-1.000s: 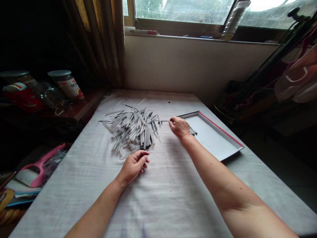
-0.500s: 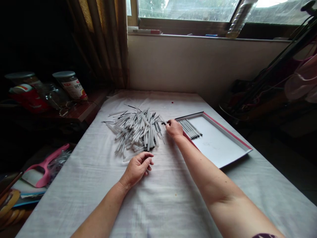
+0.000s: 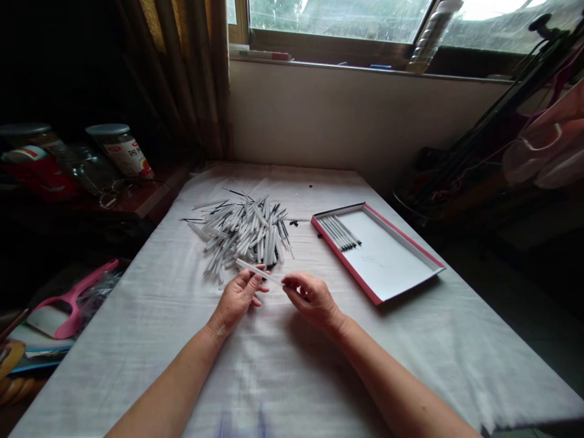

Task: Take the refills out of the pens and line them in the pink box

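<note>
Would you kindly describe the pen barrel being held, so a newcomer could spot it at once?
On the white-clothed table, find the heap of pen parts. At its near edge, a slim whitish pen barrel runs from the left hand to the right hand. Unlike those in the heap, it alone is hand-held.

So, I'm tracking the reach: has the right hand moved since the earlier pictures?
Yes. Judged against the shallow box, the right hand has come toward the wearer, from the box's far-left corner to near the left hand.

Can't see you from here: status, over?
Left hand holding tube. Right hand at its right end. Pile just beyond left hand, box beyond right.
</note>
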Available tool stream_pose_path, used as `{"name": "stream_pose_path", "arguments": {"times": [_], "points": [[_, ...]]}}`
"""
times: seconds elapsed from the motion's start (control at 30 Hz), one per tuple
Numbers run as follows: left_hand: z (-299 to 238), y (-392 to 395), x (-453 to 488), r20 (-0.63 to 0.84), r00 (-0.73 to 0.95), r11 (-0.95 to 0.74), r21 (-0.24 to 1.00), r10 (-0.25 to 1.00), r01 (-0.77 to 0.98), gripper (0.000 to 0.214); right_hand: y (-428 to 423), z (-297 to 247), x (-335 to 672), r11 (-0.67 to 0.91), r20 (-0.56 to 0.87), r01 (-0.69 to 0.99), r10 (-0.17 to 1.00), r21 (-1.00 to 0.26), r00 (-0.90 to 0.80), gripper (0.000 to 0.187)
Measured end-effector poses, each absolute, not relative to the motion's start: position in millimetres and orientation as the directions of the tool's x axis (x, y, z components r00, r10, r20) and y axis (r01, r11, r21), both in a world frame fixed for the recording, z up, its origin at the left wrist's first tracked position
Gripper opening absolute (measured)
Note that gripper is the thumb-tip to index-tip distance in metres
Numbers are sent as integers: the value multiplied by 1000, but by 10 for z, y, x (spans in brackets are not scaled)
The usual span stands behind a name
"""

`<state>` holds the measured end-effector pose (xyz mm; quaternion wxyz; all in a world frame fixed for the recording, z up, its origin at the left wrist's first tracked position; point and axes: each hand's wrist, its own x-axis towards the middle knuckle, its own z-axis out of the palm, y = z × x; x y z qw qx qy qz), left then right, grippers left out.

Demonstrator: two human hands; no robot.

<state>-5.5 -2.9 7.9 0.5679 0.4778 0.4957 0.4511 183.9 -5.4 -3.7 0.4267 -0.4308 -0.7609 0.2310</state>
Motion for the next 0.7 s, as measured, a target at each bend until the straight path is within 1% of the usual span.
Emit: {"name": "stream_pose_path", "arguments": {"times": [0.1,0.17,0.2,0.27,0.33,0.37,0.43,0.5,0.6,0.7], "points": [[93,-38,-57,-129,96,133,990,987,-41,57,3,-33,1853,527,410,488,849,-696,-332,14],[90,-38,-56,-132,64,136,989,989,-64,56,105,-30,1878,464,350,586,886,-665,-305,16],[83,-36,-54,-136,46,139,987,990,-76,56,164,-26,1895,407,319,664,912,-628,-257,18],[61,-29,-48,-142,25,144,986,989,-84,57,286,-13,1933,251,267,823,956,-510,-125,19],[30,-23,-39,-133,25,134,989,991,-63,55,396,3,1962,119,221,919,975,-376,-36,23],[14,-21,-35,-120,26,121,991,992,-49,54,444,11,1968,84,197,944,980,-319,-21,25],[-13,-21,-28,-89,36,90,995,995,-32,52,520,25,1958,53,155,970,988,-239,-16,27],[-24,-26,-22,-71,56,73,997,996,-38,50,571,42,1926,37,131,979,991,-201,-10,24],[-10,-34,-16,-74,79,78,996,994,-46,52,603,79,1885,-4,98,985,995,-174,21,23],[10,-35,-13,-86,75,87,996,993,-12,54,579,130,1931,-73,69,982,994,-173,86,24]]}}
